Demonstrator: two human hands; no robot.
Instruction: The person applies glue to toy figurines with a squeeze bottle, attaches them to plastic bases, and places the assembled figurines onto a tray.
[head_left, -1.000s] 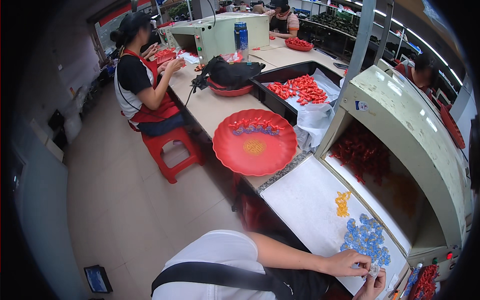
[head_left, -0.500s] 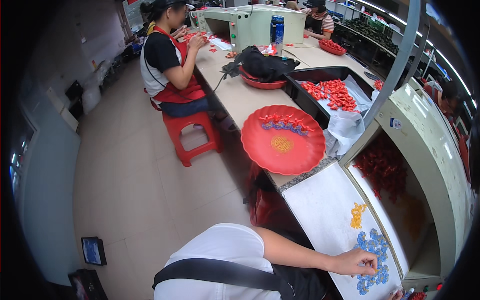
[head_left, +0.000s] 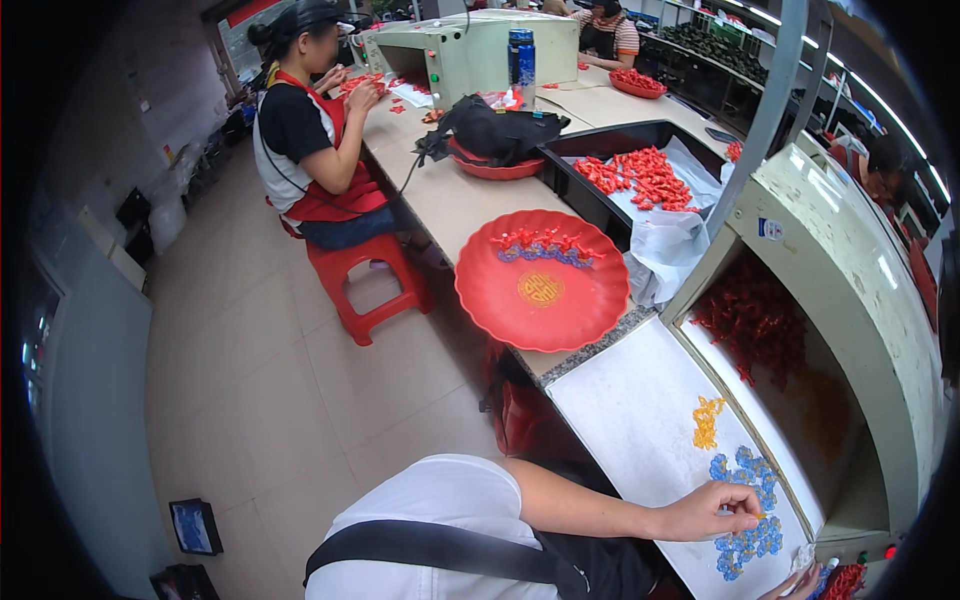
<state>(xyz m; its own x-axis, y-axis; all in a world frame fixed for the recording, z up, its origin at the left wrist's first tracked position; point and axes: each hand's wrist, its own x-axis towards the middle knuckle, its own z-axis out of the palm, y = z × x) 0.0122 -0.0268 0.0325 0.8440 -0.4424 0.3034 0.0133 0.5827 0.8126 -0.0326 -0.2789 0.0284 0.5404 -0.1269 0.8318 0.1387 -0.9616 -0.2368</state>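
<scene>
My left hand is over the white sheet, thumb and fingers pinched on a small yellow piece. Under and around it lie several translucent blue flower-shaped pieces. Further up the sheet is a small heap of yellow pieces. At the lower right edge my right hand shows only in part, its fingers closed around something too hidden to name. Close by it are a slim white-and-blue stick-like thing and some red pieces.
A red scalloped plate holds a row of red-and-blue pieces. Behind it stands a black tray of red pieces. A pale machine with red pieces inside flanks the sheet. A co-worker sits on a red stool.
The whole view has shifted slightly. My left hand stays over the blue pieces, still pinching the small yellow piece. More of my right hand now shows at the lower edge.
</scene>
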